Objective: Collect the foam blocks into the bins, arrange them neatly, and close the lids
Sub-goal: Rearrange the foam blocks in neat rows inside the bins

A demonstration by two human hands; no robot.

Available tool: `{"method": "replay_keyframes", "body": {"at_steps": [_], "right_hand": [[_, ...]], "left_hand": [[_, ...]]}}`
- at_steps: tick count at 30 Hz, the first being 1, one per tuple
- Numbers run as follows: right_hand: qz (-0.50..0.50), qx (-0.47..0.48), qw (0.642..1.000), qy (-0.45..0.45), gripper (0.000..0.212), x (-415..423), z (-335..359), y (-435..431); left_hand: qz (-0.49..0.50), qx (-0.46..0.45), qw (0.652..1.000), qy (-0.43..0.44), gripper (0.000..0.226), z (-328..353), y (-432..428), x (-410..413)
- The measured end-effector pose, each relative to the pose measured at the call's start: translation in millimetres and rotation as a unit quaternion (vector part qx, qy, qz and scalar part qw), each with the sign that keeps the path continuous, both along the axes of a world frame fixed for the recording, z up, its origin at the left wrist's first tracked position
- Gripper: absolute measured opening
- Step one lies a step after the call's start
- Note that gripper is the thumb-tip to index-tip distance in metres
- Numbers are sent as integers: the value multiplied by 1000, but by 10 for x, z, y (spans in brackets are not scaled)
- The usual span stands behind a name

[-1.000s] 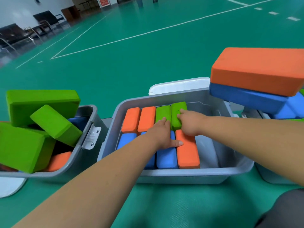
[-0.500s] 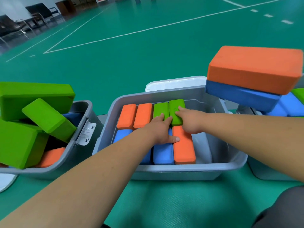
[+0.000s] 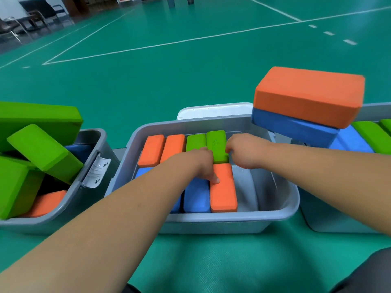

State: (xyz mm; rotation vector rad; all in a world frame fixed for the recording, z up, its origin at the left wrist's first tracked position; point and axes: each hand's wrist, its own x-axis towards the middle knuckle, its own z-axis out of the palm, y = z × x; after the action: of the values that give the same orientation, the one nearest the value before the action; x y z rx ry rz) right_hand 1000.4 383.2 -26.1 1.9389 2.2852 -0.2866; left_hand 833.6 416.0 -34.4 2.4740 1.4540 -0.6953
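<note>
The middle grey bin (image 3: 211, 216) holds foam blocks laid in rows: two orange (image 3: 163, 149) and two green at the back, blue (image 3: 196, 197) and one orange (image 3: 223, 191) in front. My left hand (image 3: 201, 163) lies flat on them, fingertips at the right-hand green block (image 3: 216, 144), thumb on the front orange block. My right hand (image 3: 245, 151) presses bent fingers against that green block's right side. That block stands a little higher than its neighbour. Bare bin floor shows to the right of the blocks.
The left bin (image 3: 69, 199) is heaped with big green blocks (image 3: 42, 149), plus an orange and a blue one. The right bin (image 3: 338, 220) carries an orange block (image 3: 309, 94) on a blue block (image 3: 294, 127), overhanging the middle bin. A white lid (image 3: 213, 111) lies behind.
My right hand slid from the top of the right-hand green block to its right side. My left hand stayed on the blocks, thumb still on the orange one.
</note>
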Motion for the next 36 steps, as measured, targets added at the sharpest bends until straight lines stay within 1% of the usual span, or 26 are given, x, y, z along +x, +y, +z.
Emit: {"method": "replay_keyframes", "body": {"at_steps": [2, 4, 6, 8, 10, 11, 13, 14, 16, 18, 20, 21, 23, 25, 27, 29, 31, 33, 36], "right_hand": [[-6, 53, 998, 23, 39, 63, 247, -61], [-22, 114, 992, 45, 40, 185, 482, -105], [-40, 179, 981, 63, 46, 349, 656, -156], [-48, 229, 970, 72, 48, 515, 772, -201], [-53, 274, 957, 80, 45, 673, 865, -255], [-57, 299, 949, 79, 42, 755, 904, -290], [-70, 346, 934, 61, 35, 927, 940, -356], [-87, 359, 928, 47, 32, 1012, 941, -387], [-137, 362, 922, 32, 32, 1154, 912, -447], [-201, 354, 913, 18, 45, 1295, 853, -494], [-278, 326, 903, 15, 64, 1421, 797, -539], [-324, 297, 898, 29, 72, 1472, 778, -557], [-414, 226, 877, 89, 85, 1566, 727, -561], [-459, 184, 857, 148, 93, 1643, 655, -547], [-449, 190, 853, 188, 93, 1692, 629, -550], [-425, 225, 844, 237, 84, 1700, 662, -565], [-393, 272, 828, 294, 75, 1658, 737, -567], [-364, 325, 805, 337, 70, 1575, 842, -550], [-368, 354, 767, 388, 64, 1429, 1010, -494]], "left_hand": [[8, 9, 1000, -11, 80, 54, 9, 55], [4, 24, 999, -43, 68, 120, 34, 115], [2, 50, 993, -107, 57, 188, 90, 204], [11, 83, 975, -207, 53, 261, 156, 338], [21, 127, 944, -305, 55, 346, 198, 510], [13, 167, 927, -335, 59, 393, 213, 610], [-25, 249, 896, -366, 70, 483, 222, 811], [-49, 274, 883, -377, 76, 515, 219, 903], [-83, 291, 875, -377, 89, 545, 191, 1054], [-66, 267, 889, -366, 98, 496, 168, 1184], [-16, 199, 903, -381, 104, 412, 184, 1271], [2, 167, 902, -398, 106, 380, 206, 1292], [-5, 140, 890, -434, 106, 341, 248, 1307], [-14, 139, 870, -472, 100, 336, 266, 1307], [11, 138, 843, -519, 88, 340, 283, 1298], [47, 122, 814, -567, 76, 357, 274, 1269], [84, 108, 788, -600, 72, 391, 248, 1220], [121, 112, 779, -605, 76, 424, 224, 1141], [136, 107, 794, -582, 91, 477, 170, 955]]}}
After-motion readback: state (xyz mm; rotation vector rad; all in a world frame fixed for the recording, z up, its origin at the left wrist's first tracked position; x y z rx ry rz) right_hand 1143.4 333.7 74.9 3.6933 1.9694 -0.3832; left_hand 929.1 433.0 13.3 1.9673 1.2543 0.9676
